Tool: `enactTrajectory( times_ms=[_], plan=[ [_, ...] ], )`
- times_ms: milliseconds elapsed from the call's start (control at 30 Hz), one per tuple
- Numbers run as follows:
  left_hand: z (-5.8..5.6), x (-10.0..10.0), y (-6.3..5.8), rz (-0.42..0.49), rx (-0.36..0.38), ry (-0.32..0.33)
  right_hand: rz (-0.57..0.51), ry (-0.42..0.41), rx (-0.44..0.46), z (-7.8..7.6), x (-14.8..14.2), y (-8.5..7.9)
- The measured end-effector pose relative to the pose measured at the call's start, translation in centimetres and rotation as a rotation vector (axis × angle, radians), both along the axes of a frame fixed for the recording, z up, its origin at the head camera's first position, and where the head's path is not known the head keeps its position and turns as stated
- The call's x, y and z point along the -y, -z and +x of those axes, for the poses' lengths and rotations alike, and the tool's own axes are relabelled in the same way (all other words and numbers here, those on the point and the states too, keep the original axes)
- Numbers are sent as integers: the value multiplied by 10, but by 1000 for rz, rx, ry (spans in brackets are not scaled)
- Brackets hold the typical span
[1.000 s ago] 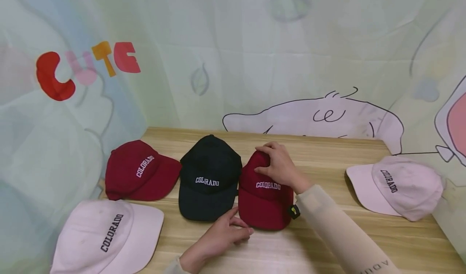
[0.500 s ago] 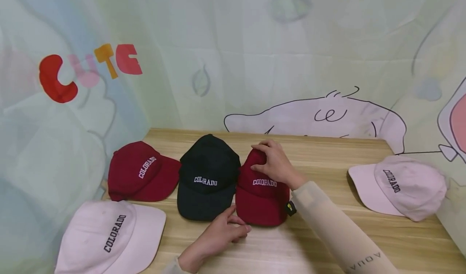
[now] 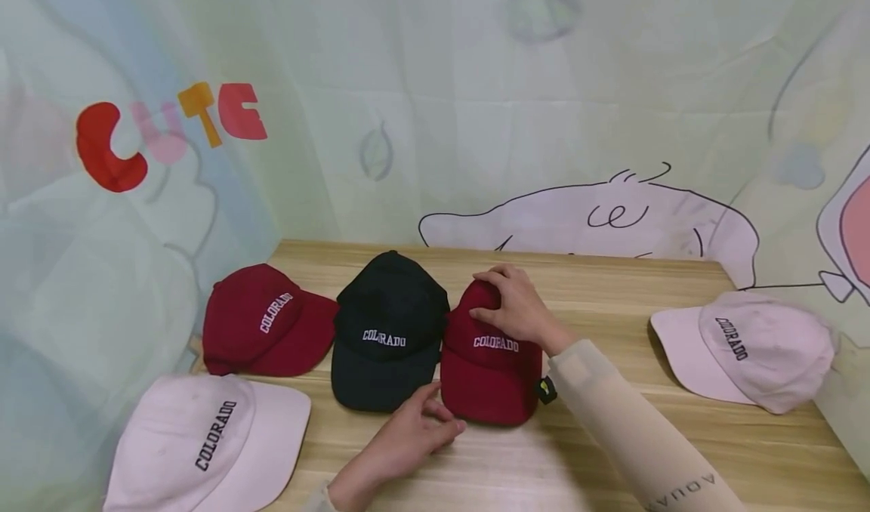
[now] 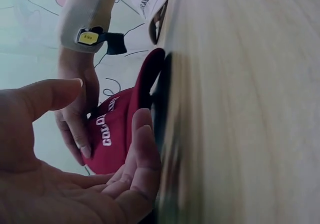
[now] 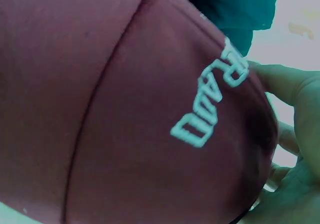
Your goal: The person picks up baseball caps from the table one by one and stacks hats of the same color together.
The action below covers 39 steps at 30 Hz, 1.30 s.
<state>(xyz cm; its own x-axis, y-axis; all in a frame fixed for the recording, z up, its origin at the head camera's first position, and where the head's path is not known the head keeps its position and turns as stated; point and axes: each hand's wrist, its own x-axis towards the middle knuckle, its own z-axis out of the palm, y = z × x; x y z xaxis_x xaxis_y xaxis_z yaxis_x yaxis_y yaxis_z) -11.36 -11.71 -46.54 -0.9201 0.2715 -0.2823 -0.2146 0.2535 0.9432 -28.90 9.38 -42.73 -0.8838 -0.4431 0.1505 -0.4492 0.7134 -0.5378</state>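
Note:
A dark red baseball cap [image 3: 491,387] lettered COLORADO rests on the wooden table, its brim toward me. My right hand [image 3: 516,308] grips its crown from above, thumb on the front panel, fingers over the top. In the right wrist view, thumb and fingers of the right hand [image 5: 295,129] lie round the crown's edge. My left hand [image 3: 404,436] is beside the brim's left front corner, fingers relaxed. The left wrist view shows the left hand [image 4: 75,189] with thumb and fingers apart, fingertips overlapping the brim. A black cap [image 3: 387,308] sits right against the red one's left side.
Another red cap [image 3: 254,327] stands left of the black one, its brim meeting it. A pale pink cap [image 3: 177,436] lies at front left, and another pale pink cap [image 3: 754,346] at far right. A printed curtain [image 3: 442,104] rises behind the table [image 3: 612,285].
The red cap under my right hand has shifted slightly left, closer against the black cap. In the last half second both hands have stayed almost still.

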Motion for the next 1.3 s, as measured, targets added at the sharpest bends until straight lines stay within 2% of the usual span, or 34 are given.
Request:
enactTrajectory(
  times_ms=[133,233,367,500,600,733,800,867,1000,1133,1300],
  plan=[
    [2,5,-6,-13,-29,-6,-17,27,-21,5,0,-3],
    [3,10,-12,-79,-89,-18,-35,43,-68,12,1,-4],
    [5,20,-23,-206,-200,-67,-63,65,-143,26,5,-6],
    [3,36,-39,-364,-326,-185,-83,69,-216,43,12,-7],
    [1,52,-51,-511,-469,-300,-86,36,-251,56,21,-8],
    [2,77,-62,-690,-658,-442,-92,-30,-243,74,36,-7],
    [4,89,-67,-754,-700,-501,-102,-61,-229,82,43,-6],
    [8,100,-71,-813,-704,-545,-111,-92,-223,88,50,-3],
    [16,125,-79,-896,-660,-613,-108,-152,-253,96,64,3],
    [25,151,-81,-946,-569,-655,-83,-214,-354,102,80,10],
    [37,183,-80,-1019,-410,-680,-10,-325,-514,114,104,16]
  ],
)
